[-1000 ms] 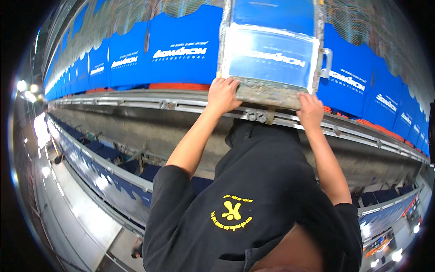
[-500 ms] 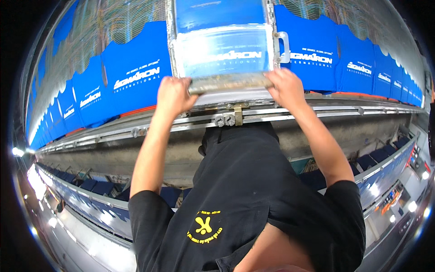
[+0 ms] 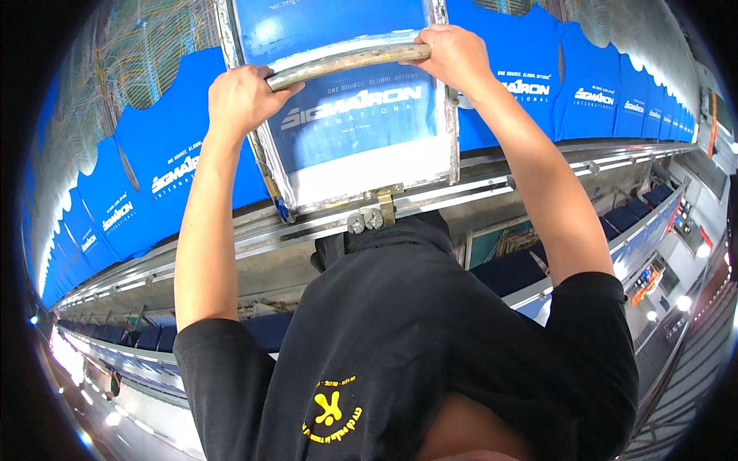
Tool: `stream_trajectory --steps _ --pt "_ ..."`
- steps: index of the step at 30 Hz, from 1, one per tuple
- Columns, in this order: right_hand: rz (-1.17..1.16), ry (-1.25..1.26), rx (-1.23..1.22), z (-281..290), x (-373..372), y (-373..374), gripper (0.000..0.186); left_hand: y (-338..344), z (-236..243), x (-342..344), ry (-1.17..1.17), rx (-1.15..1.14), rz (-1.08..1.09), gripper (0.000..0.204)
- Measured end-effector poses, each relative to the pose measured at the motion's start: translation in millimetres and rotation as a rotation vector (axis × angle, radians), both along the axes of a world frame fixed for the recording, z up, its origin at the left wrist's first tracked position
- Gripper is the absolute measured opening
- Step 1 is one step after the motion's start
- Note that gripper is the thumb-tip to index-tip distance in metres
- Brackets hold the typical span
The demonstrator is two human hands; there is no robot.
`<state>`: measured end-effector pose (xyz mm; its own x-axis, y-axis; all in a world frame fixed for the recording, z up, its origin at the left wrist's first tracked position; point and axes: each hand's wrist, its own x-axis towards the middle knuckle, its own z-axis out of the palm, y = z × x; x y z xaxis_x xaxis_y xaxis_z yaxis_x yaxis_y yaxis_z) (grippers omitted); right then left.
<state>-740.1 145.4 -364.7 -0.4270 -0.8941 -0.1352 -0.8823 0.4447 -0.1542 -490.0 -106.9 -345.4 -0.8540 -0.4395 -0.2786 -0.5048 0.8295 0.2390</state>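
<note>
A wide squeegee with a worn, pale handle (image 3: 350, 64) lies across the screen-printing frame (image 3: 452, 150). Both my hands are closed on it: my left hand (image 3: 242, 101) grips its left end, my right hand (image 3: 457, 60) its right end. Its blade is mostly hidden under the handle. Through the mesh, white lettering on blue cloth shows on my side of the squeegee. White ink (image 3: 369, 167) covers the near end of the screen. A metal clamp (image 3: 384, 206) with round knobs sits at the frame's near edge, on the rail.
A long metal rail (image 3: 492, 188) runs along the table in front of my body. Blue cloth panels (image 3: 588, 88) with white print lie in a row on both sides. Behind me stands another long table (image 3: 638, 257) with dark pieces on it.
My hands have pushed the squeegee away from me, from the frame's near end to farther up the screen. My view has shifted and tilted slightly.
</note>
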Motion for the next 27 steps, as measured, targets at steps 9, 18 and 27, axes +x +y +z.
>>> stream_trajectory --steps 9,18,27 --pt "-0.021 -0.023 0.034 5 5 3 0.033 0 6 -3 -0.11 0.041 0.033 0.057" --pt "0.002 -0.152 -0.1 -1 103 115 0.041 113 -8 116 0.054 0.018 0.007 0.054" --pt "0.078 -0.115 -0.213 17 73 90 0.015 77 42 75 -0.12 0.013 -0.073 0.058"
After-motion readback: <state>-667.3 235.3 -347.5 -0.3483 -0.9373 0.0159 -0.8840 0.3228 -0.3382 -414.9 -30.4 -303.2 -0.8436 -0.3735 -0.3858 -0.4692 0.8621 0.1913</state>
